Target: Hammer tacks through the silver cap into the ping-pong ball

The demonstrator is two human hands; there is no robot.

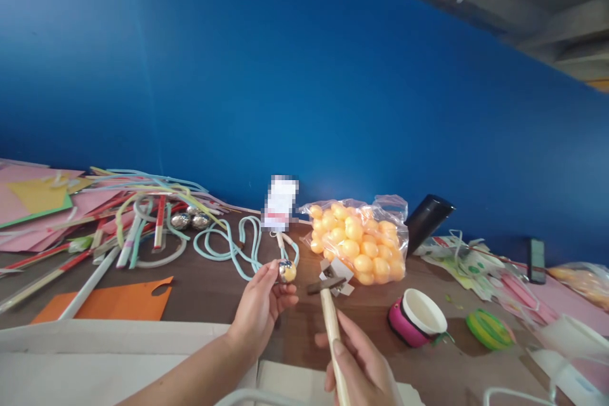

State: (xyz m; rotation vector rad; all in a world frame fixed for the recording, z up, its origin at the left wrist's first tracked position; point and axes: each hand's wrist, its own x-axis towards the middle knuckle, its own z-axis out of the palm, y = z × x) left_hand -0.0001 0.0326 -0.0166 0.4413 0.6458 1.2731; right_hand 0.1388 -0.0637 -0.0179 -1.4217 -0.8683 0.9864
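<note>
A silver ball [287,271] is being held up above the table [361,317], and it is being pinched at the fingertips of the left hand [259,304], that grip closing on one side only while the bright far face is being left bare. Over on the right, a hammer [328,311] is being grasped by its pale handle in the right hand [361,361], the thumb being pressed against the wood. The dark hammer head is being held just beside the ball, apart from it, in front of a crumpled white paper piece [339,276]; whether the paper is being touched cannot be told.

Now to the handling! Hardness and slickness are being suggested by that mirror shine, so a slip or roll is being risked if the pinch is being kept shallow; whether the ball is solid or hollow, heavy or light, is not being revealed. A hold around its widest part, thumb opposing two fingers, is being favoured. With the hammer, most of the weight is presumably being carried at the head, the handle is looking stiff and easily gripped, and a low hold, well clear of the head, is being recommended for balance.
</note>
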